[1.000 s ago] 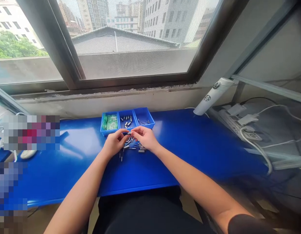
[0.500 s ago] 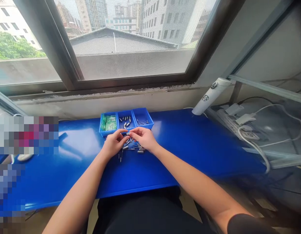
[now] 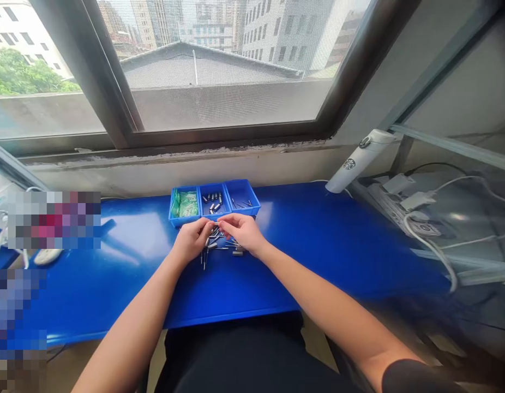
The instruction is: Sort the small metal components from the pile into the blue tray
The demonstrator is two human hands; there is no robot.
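Observation:
My left hand [image 3: 192,239] and my right hand [image 3: 245,233] meet just in front of the blue parts bins. Between their pinched fingertips is a small metal cylinder [image 3: 216,222], held from both sides and mostly covered by the fingers. Under and between the hands lies a loose pile of thin metal rods [image 3: 205,257] and short metal cylinders [image 3: 238,253] on the blue table. The middle bin [image 3: 227,210] has several short metal cylinders in it. A few thin rods lie in the right bin [image 3: 256,209]. The left bin [image 3: 173,221] contains green-and-white plastic packaging.
The blue table [image 3: 318,256] runs along a wall below a window. A white tumbler [image 3: 353,164] stands toward the back right. Farther right are a power strip [image 3: 430,228] and white cables [image 3: 432,248]. A pale object [image 3: 48,256] sits at the left beside blurred-out patches.
The view has shifted slightly. Both hands remain together in the same place, with the fingertips closer around the small metal cylinder, which now shows less.

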